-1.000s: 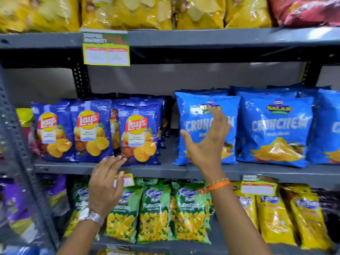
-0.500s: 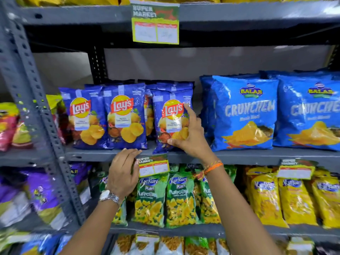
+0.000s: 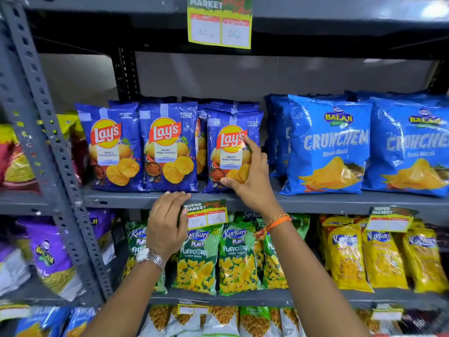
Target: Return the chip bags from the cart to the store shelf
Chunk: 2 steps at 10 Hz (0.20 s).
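Observation:
Three blue Lay's chip bags stand upright in a row on the grey middle shelf (image 3: 315,203). My right hand (image 3: 254,184) grips the rightmost Lay's bag (image 3: 227,152) by its right edge, with the thumb under its lower front and the index finger up by the logo. The other two Lay's bags (image 3: 167,147) (image 3: 114,147) stand to its left, untouched. My left hand (image 3: 165,224) holds nothing; its fingers rest on the shelf's front lip, the thumb by a price tag (image 3: 206,214). The cart is out of view.
Large blue Crunchem bags (image 3: 328,147) stand close to the right of the held bag. Green Kurkure Puffcorn bags (image 3: 196,259) and yellow bags (image 3: 379,256) fill the shelf below. A perforated grey upright (image 3: 48,132) bounds the bay on the left. Another shelf hangs overhead.
My right hand moved from the Crunchem bag leftward onto the rightmost Lay's bag and has stayed there. My left hand rose to the shelf lip. The view shifted left and closer.

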Motion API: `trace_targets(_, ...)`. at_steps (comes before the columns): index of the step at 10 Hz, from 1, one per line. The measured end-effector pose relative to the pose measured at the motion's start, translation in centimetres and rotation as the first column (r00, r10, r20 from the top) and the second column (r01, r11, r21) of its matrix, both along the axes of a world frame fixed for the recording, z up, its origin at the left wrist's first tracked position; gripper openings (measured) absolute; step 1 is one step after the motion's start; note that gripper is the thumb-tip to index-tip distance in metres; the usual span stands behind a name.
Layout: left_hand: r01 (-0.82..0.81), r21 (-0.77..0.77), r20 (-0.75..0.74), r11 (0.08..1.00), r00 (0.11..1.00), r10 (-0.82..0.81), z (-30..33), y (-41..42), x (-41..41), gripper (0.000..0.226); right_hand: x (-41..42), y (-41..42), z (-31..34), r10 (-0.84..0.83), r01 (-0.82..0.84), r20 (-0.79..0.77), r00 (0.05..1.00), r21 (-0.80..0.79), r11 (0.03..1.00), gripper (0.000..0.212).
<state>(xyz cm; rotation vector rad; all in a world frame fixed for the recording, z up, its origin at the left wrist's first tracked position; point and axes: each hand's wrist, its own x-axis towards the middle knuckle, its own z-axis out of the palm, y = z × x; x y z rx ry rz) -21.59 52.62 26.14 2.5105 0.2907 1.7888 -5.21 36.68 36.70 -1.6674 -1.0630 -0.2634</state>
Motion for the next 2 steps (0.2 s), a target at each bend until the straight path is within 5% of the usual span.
trace_targets(2,0.012,-0.08,-0.017,0.997,1.0,-0.013,0.7,-0.8,-0.4,0.036,-0.9,-2.2,1.3,-0.025,0.025,-0.03,0.999,-0.026,0.999,0.113)
